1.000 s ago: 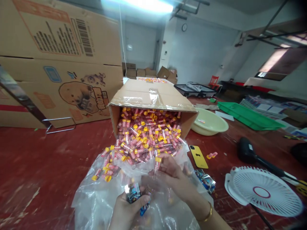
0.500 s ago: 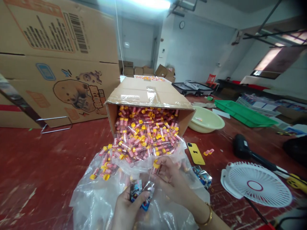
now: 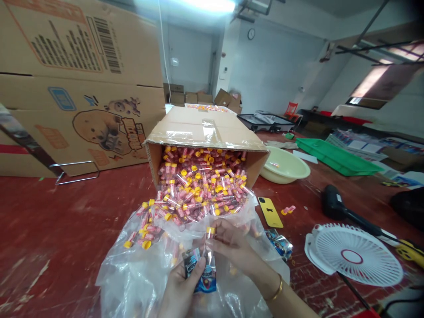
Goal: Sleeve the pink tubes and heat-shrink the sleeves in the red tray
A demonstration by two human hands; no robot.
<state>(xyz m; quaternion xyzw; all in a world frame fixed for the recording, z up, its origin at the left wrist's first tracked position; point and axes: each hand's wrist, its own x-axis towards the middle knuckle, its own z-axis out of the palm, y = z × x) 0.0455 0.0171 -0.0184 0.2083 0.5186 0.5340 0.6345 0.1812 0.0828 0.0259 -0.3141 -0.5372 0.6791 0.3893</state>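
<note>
My left hand (image 3: 182,282) grips small blue-and-black foil packets (image 3: 206,282), thumb on top, low over a clear plastic sheet (image 3: 129,282). A small tube with a yellow cap (image 3: 210,230) is pinched in the fingers of my right hand (image 3: 232,245), upright at the packets' upper edge. Whether the tube's lower end is inside a packet or behind it, I cannot tell. Just ahead, a cardboard box (image 3: 205,128) lies on its side, its open end facing me. Many pink tubes with yellow caps (image 3: 198,190) spill from it onto the sheet.
Right of the box are a pale yellow basin (image 3: 285,167), a yellow phone (image 3: 270,213), loose foil packets (image 3: 280,244) and a white fan (image 3: 354,256). A black handheld tool (image 3: 347,214) and green tray (image 3: 338,154) lie farther right. A large printed carton (image 3: 109,110) stands left.
My right hand has brought the capped tube slightly left and down, against the packets. The foil packets have tilted, so their printed fronts show more. The surroundings have stayed put.
</note>
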